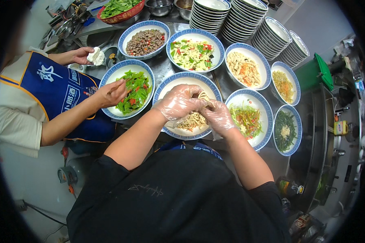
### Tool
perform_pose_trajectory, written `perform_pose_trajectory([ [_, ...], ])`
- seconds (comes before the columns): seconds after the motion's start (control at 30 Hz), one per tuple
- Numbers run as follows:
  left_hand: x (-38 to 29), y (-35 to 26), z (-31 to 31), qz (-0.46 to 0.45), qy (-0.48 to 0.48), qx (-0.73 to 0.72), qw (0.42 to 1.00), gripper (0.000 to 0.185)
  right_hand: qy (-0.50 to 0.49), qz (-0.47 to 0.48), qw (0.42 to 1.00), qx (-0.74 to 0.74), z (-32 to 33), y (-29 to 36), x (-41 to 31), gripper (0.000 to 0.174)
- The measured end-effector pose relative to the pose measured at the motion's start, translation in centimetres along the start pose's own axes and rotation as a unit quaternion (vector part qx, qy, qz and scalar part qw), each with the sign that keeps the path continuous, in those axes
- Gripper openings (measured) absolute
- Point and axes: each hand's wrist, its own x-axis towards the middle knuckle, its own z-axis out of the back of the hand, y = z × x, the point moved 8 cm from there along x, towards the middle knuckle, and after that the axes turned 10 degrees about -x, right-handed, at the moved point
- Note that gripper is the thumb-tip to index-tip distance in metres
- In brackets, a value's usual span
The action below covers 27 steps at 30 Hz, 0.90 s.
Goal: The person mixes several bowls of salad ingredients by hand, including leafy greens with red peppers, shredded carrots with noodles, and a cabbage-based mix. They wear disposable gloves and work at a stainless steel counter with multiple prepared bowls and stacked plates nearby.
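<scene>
My left hand (180,101) and my right hand (219,117), both in clear plastic gloves, meet over a blue-rimmed bowl (187,78). Between their fingers they hold a small bundle of pale shreds (204,97), which looks like shredded tofu or noodles. More shreds (192,122) with orange bits lie in the bowl beneath, partly hidden by my hands. Right of it stands a bowl of green and red slivers (246,120); left of it, a bowl of green slices with red pieces (135,89).
At the left, a co-worker in a blue apron (64,82) holds a white wad (96,56), the other hand over the green slices. Further bowls hold brown beans (144,42), an egg-like mix (192,54) and dark green strips (284,130). Stacked plates (209,16) stand behind.
</scene>
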Motion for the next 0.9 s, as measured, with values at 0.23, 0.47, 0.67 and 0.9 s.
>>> perform_pose_trajectory([
  [0.23,0.3,3.6,1.3,0.07,-0.001,-0.237,0.969,0.009,-0.023,-0.087,0.996,-0.004,1.1,-0.7,-0.6,0.019],
  [0.47,1.1,7.6,2.4,0.003,-0.016,-0.046,0.999,0.052,-0.074,-0.04,0.965,-0.248,3.8,4.7,-0.6,0.02],
  [0.67,0.2,6.2,3.1,-0.078,-0.07,0.261,0.96,0.077,-0.051,-0.022,0.917,-0.394,3.8,8.0,0.2,0.023],
  [0.9,0.9,2.7,0.1,-0.163,-0.025,0.116,0.979,0.055,0.013,-0.126,0.981,-0.145,2.4,6.6,0.5,0.021],
])
